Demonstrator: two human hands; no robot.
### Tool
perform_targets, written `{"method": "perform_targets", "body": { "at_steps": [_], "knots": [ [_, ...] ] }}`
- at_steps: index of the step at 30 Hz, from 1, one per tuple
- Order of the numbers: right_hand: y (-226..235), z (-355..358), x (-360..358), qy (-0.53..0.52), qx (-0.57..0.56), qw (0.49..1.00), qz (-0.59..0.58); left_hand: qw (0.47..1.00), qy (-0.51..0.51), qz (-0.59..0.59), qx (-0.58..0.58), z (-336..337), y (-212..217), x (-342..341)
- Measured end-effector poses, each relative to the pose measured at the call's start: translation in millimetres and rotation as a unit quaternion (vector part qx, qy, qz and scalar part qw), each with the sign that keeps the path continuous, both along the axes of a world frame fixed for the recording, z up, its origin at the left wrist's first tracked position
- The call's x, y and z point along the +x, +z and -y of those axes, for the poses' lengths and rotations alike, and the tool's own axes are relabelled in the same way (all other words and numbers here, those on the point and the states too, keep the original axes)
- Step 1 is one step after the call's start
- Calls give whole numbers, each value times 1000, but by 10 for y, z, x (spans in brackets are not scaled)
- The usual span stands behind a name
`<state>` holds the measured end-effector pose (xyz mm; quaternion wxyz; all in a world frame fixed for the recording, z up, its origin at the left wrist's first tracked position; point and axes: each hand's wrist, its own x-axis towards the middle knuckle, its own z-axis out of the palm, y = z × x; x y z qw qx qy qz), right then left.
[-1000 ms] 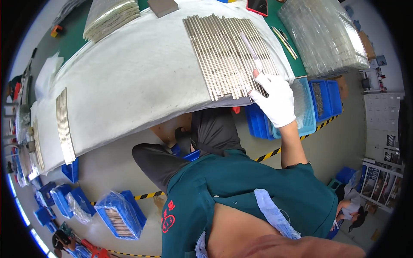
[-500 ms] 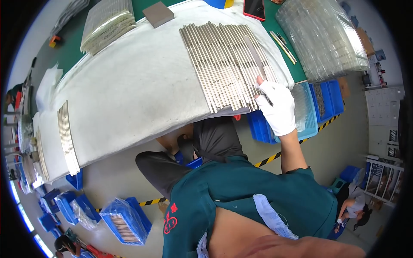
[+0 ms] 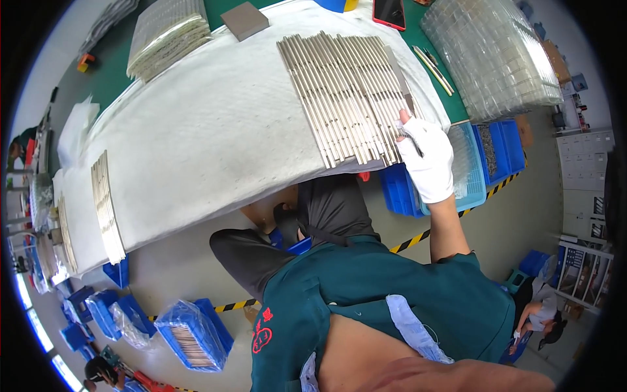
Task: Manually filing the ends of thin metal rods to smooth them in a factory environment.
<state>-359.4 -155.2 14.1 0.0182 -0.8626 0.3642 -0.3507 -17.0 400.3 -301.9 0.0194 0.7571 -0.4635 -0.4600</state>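
My right hand [image 3: 426,157], in a white glove with the thumb and a fingertip bare, is at the right edge of a row of slim silver metal rods [image 3: 343,98]. Its fingers close on the near end of a long flat grey metal strip [image 3: 398,75], which lies along the rods' right side. The palm hides part of the grip and the lowest rod ends there. The rods lie side by side on a white cloth [image 3: 202,124], their near ends close to the table's front edge. My left hand is out of view.
Smaller bundles of rods [image 3: 106,209] lie at the cloth's left end. A grey block [image 3: 245,21], a phone [image 3: 390,13], pens [image 3: 433,68] and stacked clear plastic trays [image 3: 493,59] stand around the far side. Blue bins [image 3: 503,150] sit beyond the right edge.
My right hand has shifted slightly right, and the flat strip has moved right with it, from over the rods towards their right edge. The whole view has also shifted slightly.
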Motion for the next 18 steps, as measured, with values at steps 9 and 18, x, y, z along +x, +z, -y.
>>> {"method": "perform_targets", "body": {
  "at_steps": [9,18],
  "knots": [
    [3,-7,-3,-1,-3,1000,-1,993,-38,49,102,144,-64,176],
    [50,-57,39,6,19,1000,21,972,-47,103,205,81,-78,270]
  ]
}}
